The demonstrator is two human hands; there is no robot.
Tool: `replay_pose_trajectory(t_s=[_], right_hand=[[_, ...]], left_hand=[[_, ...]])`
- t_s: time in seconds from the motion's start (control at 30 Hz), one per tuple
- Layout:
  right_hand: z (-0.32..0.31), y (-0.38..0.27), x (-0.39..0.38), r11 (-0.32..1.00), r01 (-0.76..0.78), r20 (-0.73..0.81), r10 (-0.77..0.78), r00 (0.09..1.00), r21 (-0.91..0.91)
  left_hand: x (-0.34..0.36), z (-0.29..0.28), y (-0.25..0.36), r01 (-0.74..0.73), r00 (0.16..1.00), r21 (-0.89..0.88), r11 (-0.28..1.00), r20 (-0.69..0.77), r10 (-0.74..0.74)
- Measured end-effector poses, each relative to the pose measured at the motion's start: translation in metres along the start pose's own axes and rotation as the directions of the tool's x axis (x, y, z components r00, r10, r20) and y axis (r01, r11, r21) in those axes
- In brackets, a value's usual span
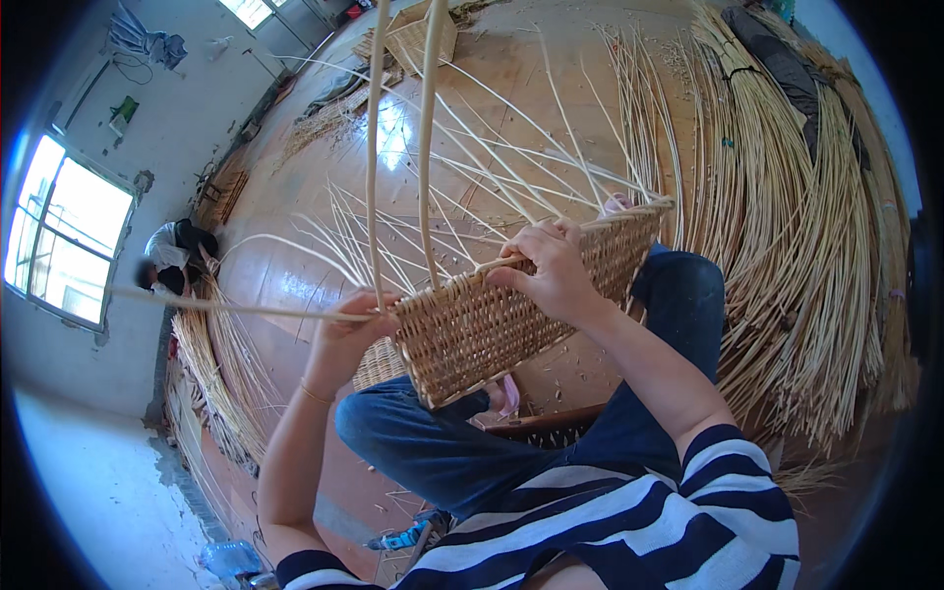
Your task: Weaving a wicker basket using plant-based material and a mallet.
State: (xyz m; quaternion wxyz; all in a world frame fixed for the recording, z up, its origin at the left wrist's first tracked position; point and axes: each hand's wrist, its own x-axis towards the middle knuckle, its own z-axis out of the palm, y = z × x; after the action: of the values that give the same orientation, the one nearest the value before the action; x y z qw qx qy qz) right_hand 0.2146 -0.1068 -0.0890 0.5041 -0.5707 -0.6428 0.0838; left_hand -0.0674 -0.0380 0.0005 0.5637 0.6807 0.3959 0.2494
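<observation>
A half-woven rectangular wicker basket rests tilted across my lap, its woven side facing me. At its left corner my left hand is closed on a pale wicker rod that sticks out to the left. My right hand grips the basket's top edge near the middle, thumb on the near side and fingers over the rim. Two thick upright rods rise from the left end of the rim. Many thin loose rods fan out from the basket's far side.
Long bundles of wicker rods lie along the right. Another bundle lies at the left, near a crouching person. A box-shaped basket stands at the back. Beside my legs are a blue-handled tool and a clear plastic bottle.
</observation>
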Motion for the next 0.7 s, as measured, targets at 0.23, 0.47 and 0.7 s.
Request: replay_pose_trajectory(t_s=[0.23,0.47,0.7], right_hand=[[0.004,0.01,-0.014,0.983,0.18,-0.071,-0.182,0.981,-0.022],[0.023,0.002,-0.01,0.999,0.037,-0.009,-0.036,0.999,0.036],[0.007,0.018,-0.011,0.998,0.032,0.08,-0.036,0.996,0.058]], left_hand=[[0.004,0.022,-0.013,-0.107,0.994,0.152,0.983,0.055,0.1],[0.005,0.034,-0.022,-0.063,0.998,0.193,0.979,-0.017,0.067],[-0.002,0.061,-0.013,-0.13,0.989,0.389,0.912,-0.013,0.147]])
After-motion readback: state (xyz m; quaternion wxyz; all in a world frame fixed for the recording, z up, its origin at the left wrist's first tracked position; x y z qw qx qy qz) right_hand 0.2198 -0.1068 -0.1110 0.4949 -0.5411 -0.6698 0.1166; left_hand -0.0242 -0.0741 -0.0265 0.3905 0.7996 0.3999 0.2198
